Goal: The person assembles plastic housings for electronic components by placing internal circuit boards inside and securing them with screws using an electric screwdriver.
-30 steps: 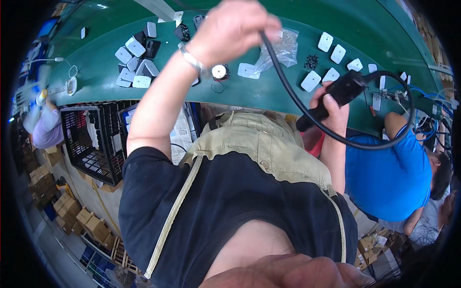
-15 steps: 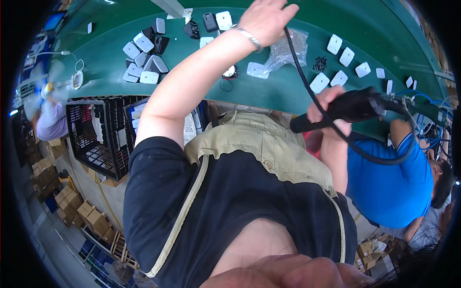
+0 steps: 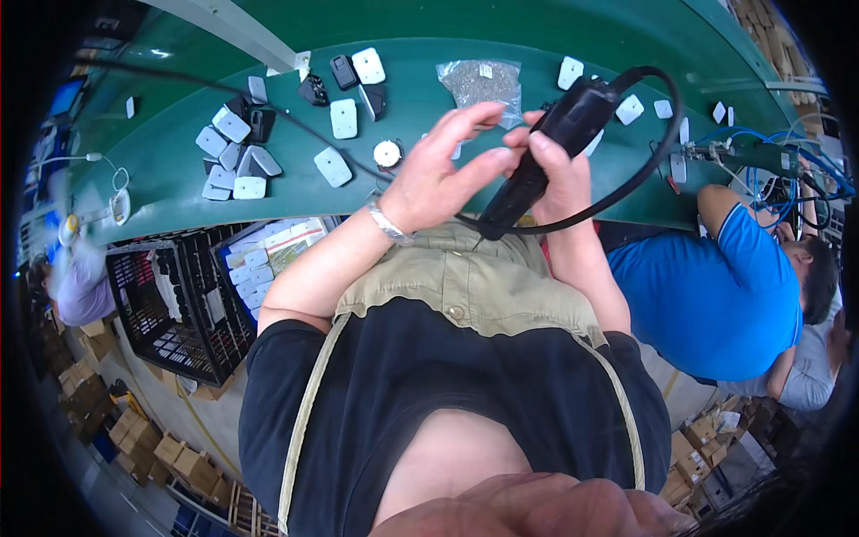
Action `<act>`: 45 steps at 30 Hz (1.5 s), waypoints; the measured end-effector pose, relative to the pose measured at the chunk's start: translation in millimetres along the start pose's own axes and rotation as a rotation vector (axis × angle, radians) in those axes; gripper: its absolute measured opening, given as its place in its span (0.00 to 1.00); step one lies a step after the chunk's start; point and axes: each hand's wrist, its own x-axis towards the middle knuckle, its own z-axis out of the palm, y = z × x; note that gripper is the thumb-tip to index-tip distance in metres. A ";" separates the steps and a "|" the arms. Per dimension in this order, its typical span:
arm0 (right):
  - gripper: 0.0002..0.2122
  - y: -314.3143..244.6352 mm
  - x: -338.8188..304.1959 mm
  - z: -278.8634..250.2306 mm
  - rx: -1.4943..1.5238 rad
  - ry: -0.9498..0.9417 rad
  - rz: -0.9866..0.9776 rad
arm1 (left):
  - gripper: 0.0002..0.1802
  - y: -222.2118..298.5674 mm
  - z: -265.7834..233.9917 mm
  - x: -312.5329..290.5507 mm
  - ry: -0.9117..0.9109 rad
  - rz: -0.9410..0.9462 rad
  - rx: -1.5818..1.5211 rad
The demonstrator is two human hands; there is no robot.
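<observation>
A black electric screwdriver (image 3: 522, 190) is gripped in my right hand (image 3: 562, 170), tilted with its thin bit pointing down toward my apron. Its thick cable (image 3: 658, 152) loops out to the right, passes under the tool and runs off to the far left. My left hand (image 3: 434, 179), a silver bracelet at the wrist, is held just left of the screwdriver with its fingers apart and nothing in it. Close beyond that hand lie a round white part (image 3: 387, 154) and a white rounded plate (image 3: 333, 167) on the green bench (image 3: 295, 192).
More white and black housings (image 3: 234, 157) lie piled at the left, near a metal post (image 3: 237, 31). Behind my hands is a clear bag of small parts (image 3: 483, 85). A black crate (image 3: 174, 304) stands below the bench; a co-worker in blue (image 3: 716, 286) sits at the right.
My left hand has come down from the far side of the bench, close to my right hand. The screwdriver has swung from nearly level to bit-down, and its cable now trails left.
</observation>
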 end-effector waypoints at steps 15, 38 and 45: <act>0.12 18.3 -15.2 -2.3 -0.376 0.195 -0.246 | 0.29 9.6 50.9 27.7 0.037 -0.014 -0.208; 0.22 -0.6 -27.9 -82.0 0.007 0.025 -0.188 | 0.05 -61.0 -15.1 -70.9 0.032 -0.064 0.505; 0.21 -5.6 -11.2 -82.2 0.017 -0.003 -0.241 | 0.04 -87.3 -50.3 -95.9 0.567 -0.234 0.646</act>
